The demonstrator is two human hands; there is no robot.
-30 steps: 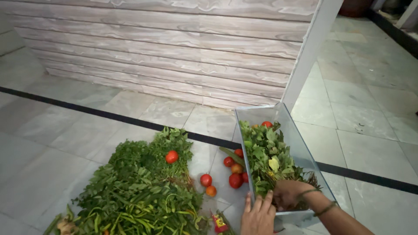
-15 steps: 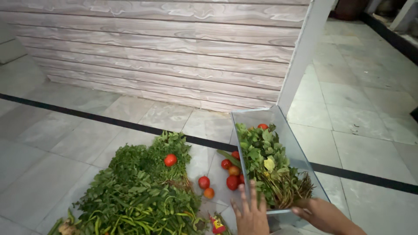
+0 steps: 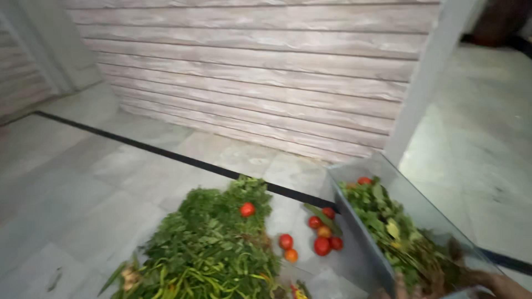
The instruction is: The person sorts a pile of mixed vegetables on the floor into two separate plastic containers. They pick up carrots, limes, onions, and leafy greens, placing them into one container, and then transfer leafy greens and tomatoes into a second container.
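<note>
Both hands at the near end of the tray of greens.
I see my right hand (image 3: 507,285) on the grey tray (image 3: 354,221) and my left hand (image 3: 400,285) beside it; whether the fingers are spread or pressed together I cannot tell.

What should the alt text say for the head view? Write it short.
A clear bin full of greens sits on a tiled floor, the person's hands just showing at its near end. Left of it lie loose tomatoes and a big heap of greens before a plank wall.
</note>
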